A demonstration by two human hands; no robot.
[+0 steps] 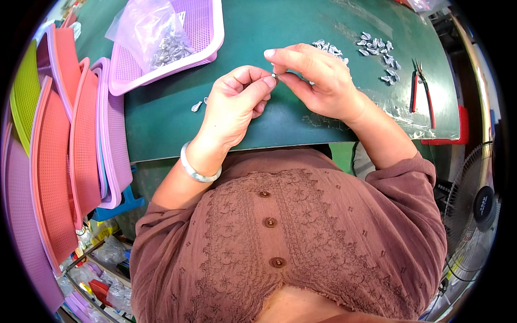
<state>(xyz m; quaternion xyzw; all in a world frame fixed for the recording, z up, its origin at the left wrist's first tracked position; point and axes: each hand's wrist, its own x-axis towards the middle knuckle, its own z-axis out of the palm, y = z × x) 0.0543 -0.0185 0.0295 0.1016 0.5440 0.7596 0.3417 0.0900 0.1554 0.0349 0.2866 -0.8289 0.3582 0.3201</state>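
Observation:
Both hands meet above the green table (177, 121), fingertips close together. My left hand (237, 99) is closed, its thumb and forefinger pinching a tiny silvery piece (274, 76), mostly hidden by the fingers. From the other side, my right hand (323, 78) pinches at the same spot with thumb and fingertips; what lies between them is too small to make out. Silvery teardrop-shaped pieces (329, 48) lie partly behind my right hand. Another loose group of these pieces (375, 46) is spread farther right. One similar piece (196, 106) rests left of my left wrist.
A lilac basket (126, 83) holds a clear bag (142, 32) of silvery pieces at the far left. Red-handled pliers (423, 91) lie on the right. Stacked pink, lilac and green baskets (83, 145) crowd the left side; a fan (468, 199) stands at right.

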